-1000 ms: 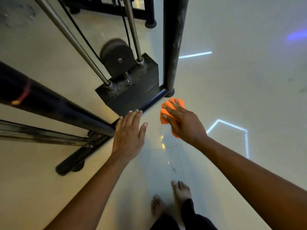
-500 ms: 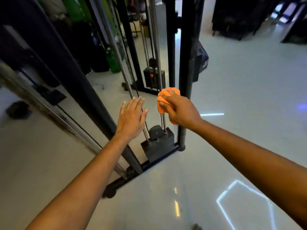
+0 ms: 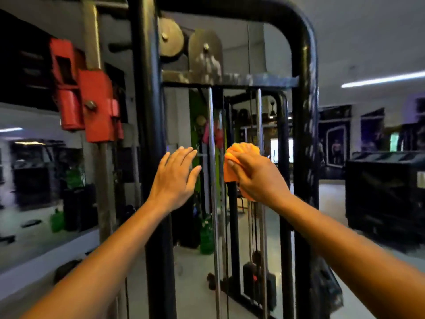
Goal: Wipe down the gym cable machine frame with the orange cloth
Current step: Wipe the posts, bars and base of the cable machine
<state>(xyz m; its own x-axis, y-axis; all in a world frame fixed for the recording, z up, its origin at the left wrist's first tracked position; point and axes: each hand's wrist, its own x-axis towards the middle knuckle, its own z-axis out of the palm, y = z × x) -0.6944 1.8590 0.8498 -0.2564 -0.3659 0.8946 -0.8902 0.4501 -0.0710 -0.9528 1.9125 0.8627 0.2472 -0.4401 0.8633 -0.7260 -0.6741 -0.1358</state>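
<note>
Orange cloth (image 3: 239, 161) is sitting bunched in my right hand (image 3: 255, 177), my fingers curling over the wad just in front of the right-hand chrome guide rod (image 3: 259, 116) of the cable machine frame (image 3: 303, 111), though I cannot tell whether it is actually touching the rod. It is looking soft, light and limp, so I am judging it best gripped as a fistful and pressed round the metal, since a loose corner could snag near the pulley (image 3: 170, 38) above that rod. My left hand (image 3: 176, 177) is hovering flat-fingered and holding nothing, left of that rod.
</note>
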